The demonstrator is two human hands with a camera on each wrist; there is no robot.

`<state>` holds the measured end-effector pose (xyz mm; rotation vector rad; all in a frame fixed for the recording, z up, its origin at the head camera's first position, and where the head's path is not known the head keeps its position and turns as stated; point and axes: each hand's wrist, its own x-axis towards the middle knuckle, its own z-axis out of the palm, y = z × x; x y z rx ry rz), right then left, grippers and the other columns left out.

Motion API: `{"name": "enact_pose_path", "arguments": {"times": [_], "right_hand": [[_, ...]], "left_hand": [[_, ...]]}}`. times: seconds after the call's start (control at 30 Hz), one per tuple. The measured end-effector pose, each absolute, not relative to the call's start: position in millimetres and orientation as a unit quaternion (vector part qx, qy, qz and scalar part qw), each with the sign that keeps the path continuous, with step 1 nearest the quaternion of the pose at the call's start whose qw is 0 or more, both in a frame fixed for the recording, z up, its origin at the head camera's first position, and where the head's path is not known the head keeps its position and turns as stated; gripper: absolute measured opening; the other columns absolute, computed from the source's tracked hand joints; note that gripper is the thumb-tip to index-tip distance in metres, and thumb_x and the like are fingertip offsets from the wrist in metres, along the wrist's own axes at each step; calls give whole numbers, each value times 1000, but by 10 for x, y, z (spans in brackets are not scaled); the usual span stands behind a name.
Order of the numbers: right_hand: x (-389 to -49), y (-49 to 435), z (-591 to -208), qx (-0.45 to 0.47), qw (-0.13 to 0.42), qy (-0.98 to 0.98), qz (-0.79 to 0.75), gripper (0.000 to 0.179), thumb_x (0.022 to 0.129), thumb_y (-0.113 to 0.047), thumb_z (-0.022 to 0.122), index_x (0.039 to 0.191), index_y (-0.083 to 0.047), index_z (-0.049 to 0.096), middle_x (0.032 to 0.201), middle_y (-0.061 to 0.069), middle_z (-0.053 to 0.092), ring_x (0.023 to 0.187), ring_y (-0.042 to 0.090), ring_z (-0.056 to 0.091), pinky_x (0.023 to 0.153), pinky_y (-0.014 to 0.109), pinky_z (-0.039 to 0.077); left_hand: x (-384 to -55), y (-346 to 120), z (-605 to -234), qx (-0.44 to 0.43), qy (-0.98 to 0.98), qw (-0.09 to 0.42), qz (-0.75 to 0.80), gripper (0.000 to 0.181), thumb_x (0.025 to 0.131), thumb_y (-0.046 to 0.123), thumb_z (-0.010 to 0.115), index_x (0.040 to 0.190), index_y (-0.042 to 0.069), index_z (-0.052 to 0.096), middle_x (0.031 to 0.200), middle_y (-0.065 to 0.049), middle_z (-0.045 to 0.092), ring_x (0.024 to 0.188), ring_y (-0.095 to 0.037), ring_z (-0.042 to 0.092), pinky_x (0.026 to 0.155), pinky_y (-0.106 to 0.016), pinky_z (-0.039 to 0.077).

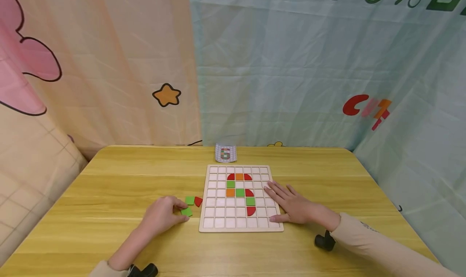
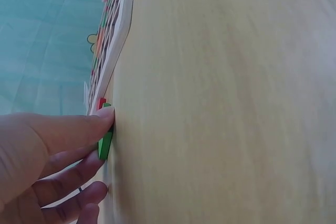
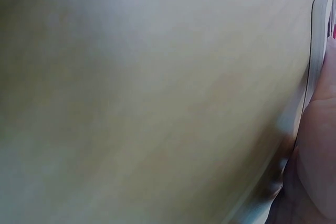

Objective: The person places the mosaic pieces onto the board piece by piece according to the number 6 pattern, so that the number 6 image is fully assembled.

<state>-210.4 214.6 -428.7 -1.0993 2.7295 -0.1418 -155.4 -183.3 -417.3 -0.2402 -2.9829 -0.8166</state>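
My left hand (image 1: 163, 215) pinches a green square tile (image 1: 187, 212) between thumb and fingers, left of the white grid board (image 1: 218, 223). In the left wrist view the green tile (image 2: 105, 145) appears edge-on at the fingertips. Another green tile (image 1: 189, 200) and a red quarter-round tile (image 1: 198, 201) lie just beyond it. My right hand (image 1: 296, 207) rests on the board's right edge with its fingers spread. Red, orange and green tiles sit in the middle columns, among them an orange square (image 1: 239, 176) in the upper part and a red quarter-round (image 1: 251, 211) lower down.
A small card (image 1: 225, 153) with a coloured grid pattern lies behind the board, near the far edge of the wooden table (image 1: 138, 168). Printed curtains (image 1: 291, 66) hang behind and beside the table.
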Motion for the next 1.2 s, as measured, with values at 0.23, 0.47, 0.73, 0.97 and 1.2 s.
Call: {"name": "enact_pose_path", "arguments": {"times": [0.23,0.47,0.73,0.97,1.2], "right_hand": [[-2110,2147,-4286,-374,99,921,-44,87,93,-59,47,154,-6,14,161,19,10,147,38,12,111,65,19],[-2109,2145,-4275,-367,113,922,-46,89,92,-61,47,154,-7,13,161,17,9,148,37,11,112,64,18],[-2123,2149,-4286,-372,105,921,-43,88,93,-59,47,154,-6,13,161,18,9,148,38,11,112,64,17],[-2131,2157,-4292,-365,109,924,-42,89,92,-60,47,155,-7,12,161,17,7,148,37,9,113,63,16],[-2160,2181,-4342,-368,102,922,-57,91,91,-63,47,155,-10,11,162,16,7,148,37,9,112,64,15]], "left_hand": [[-1552,-1814,-4172,-76,-962,21,-260,22,67,18,86,87,14,77,83,5,71,70,-6,57,60,-27,45],[-1551,-1787,-4153,-65,-964,17,-257,22,66,17,86,86,13,77,83,3,73,72,-8,60,61,-30,47],[-1566,-1783,-4139,-62,-967,16,-247,24,67,18,86,88,12,77,83,1,73,71,-9,61,60,-30,46],[-1556,-1765,-4138,-53,-967,17,-248,22,68,17,85,88,12,77,83,1,73,71,-9,61,60,-29,46],[-1547,-1772,-4148,-51,-967,20,-250,23,69,18,85,90,12,77,85,0,74,74,-11,64,62,-31,47]]}}
